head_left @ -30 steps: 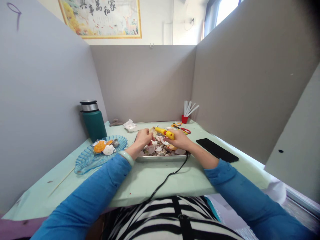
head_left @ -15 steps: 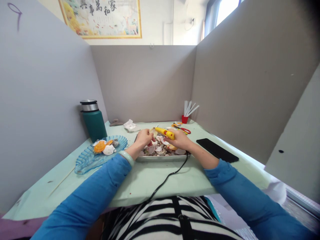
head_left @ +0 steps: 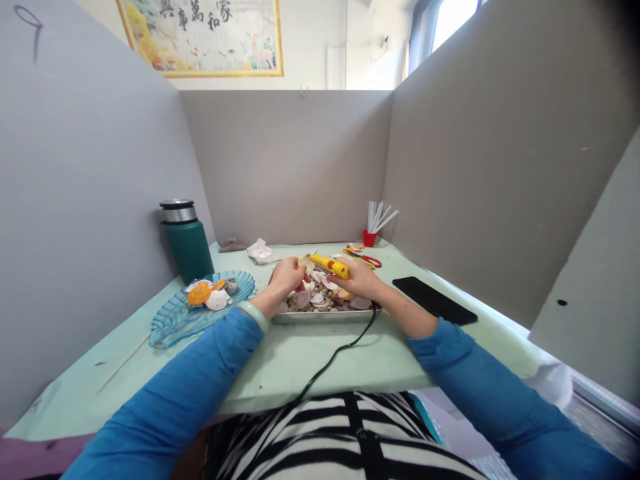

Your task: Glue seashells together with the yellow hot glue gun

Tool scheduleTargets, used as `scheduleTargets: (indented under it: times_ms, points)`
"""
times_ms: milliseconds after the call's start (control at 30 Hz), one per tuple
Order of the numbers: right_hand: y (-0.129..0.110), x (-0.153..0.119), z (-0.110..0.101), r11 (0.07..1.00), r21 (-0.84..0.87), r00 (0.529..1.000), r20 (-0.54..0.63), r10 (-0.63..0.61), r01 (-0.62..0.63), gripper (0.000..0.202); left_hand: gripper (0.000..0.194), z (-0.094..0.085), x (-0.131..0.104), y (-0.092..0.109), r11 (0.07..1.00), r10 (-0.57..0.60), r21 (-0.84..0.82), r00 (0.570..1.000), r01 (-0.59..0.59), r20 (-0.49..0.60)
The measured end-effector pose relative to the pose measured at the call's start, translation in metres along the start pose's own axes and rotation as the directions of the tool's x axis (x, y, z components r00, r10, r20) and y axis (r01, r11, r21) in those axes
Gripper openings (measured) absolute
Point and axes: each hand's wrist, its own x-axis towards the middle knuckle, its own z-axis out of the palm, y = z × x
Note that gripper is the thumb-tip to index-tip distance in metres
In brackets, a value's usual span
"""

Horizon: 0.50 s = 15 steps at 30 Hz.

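Note:
My right hand (head_left: 356, 279) is wrapped round a yellow hot glue gun (head_left: 330, 265), its nose pointing left. A black cord (head_left: 333, 359) runs from below that hand toward my lap. My left hand (head_left: 289, 277) pinches a pale, cream-coloured shell (head_left: 306, 264) close to the gun's tip; whether the two touch I cannot tell. Under both hands lies a metal tray (head_left: 325, 319) filled with shells (head_left: 319, 299) of white, pink and brown.
On the left stand a blue shell-shaped dish (head_left: 173, 327) with orange and white shells and a green bottle (head_left: 189, 250). Behind are crumpled tissue (head_left: 260, 251), red-handled scissors (head_left: 369, 260) and a red cup (head_left: 369, 239) of glue sticks. A black slab (head_left: 435, 300) lies right.

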Motion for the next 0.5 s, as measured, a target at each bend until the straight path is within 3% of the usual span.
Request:
scheduleTargets:
  times_ms: [500]
  points:
    - [-0.0013, -0.0003, -0.0007, 1.0, -0.005, 1.0, 0.007, 0.013, -0.013, 0.029, 0.01, 0.0, 0.0006, -0.0015, 1.0, 0.007, -0.001, 1.0, -0.007, -0.018]
